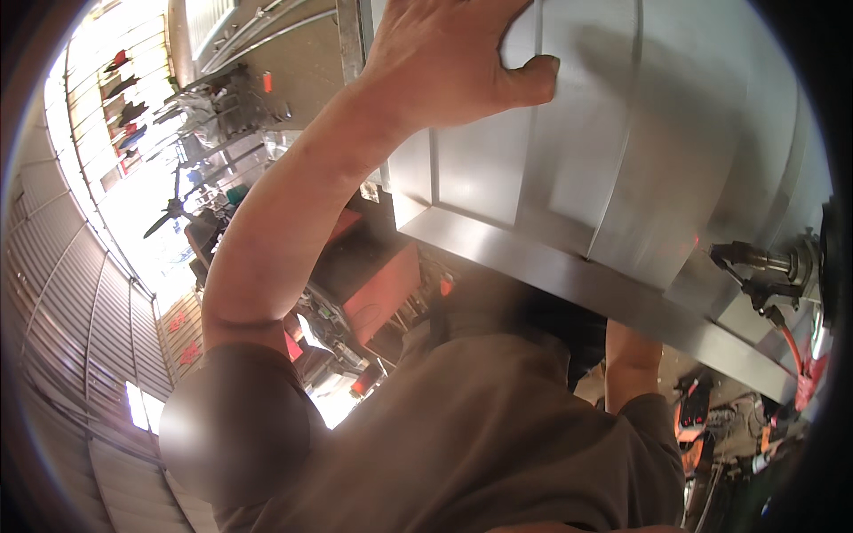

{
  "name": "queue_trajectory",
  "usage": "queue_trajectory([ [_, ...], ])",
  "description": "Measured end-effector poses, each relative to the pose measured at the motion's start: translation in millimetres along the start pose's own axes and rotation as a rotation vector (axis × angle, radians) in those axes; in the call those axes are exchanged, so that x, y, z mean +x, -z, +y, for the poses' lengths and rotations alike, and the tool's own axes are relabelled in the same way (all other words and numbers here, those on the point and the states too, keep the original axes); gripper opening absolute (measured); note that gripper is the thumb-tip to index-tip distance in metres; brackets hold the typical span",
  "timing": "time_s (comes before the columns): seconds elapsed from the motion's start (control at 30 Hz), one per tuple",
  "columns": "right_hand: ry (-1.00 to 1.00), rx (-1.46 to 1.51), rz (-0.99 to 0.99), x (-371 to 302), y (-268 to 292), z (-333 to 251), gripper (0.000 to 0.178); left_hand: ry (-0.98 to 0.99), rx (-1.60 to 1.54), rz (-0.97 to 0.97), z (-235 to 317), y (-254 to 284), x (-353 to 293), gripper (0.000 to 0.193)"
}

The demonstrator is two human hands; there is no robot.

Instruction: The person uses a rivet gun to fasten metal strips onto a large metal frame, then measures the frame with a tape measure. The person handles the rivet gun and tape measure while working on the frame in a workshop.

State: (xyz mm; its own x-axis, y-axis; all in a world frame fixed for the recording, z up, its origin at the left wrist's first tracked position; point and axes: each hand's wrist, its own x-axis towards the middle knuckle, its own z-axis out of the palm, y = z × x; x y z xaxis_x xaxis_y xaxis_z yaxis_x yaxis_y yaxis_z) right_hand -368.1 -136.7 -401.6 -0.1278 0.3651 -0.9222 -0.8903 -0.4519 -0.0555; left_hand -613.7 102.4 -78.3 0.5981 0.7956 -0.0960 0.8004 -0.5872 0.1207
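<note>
A large silvery sheet-metal panel (569,178) with long ridges and a folded edge fills the upper right of the head view. My left arm reaches up across to it. My left hand (453,67) is over the panel's far left part, thumb stretched away from the palm; the fingertips are cut off by the picture's top edge. Whether the palm presses on the metal I cannot tell. My right forearm (633,355) goes under the panel's near edge, which hides the right hand and anything in it.
At the right rim is a black and metal nozzle-like tool (755,266) with an orange hose (789,342). A red box-shaped thing (384,289) stands below the panel's left corner. Orange and black equipment (693,426) lies at lower right. A corrugated wall (62,275) rises on the left.
</note>
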Motion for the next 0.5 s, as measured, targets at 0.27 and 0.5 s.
queue_trajectory([
  [0.27,-0.232,-1.27,-0.513,-295,-90,8,0.022,-0.042,-0.023,0.025,-6,1,0,0.085],
  [0.5,0.953,-1.528,-0.206,-307,-232,47,0.06,-0.076,-0.074,0.072,-7,0,0,0.079],
])
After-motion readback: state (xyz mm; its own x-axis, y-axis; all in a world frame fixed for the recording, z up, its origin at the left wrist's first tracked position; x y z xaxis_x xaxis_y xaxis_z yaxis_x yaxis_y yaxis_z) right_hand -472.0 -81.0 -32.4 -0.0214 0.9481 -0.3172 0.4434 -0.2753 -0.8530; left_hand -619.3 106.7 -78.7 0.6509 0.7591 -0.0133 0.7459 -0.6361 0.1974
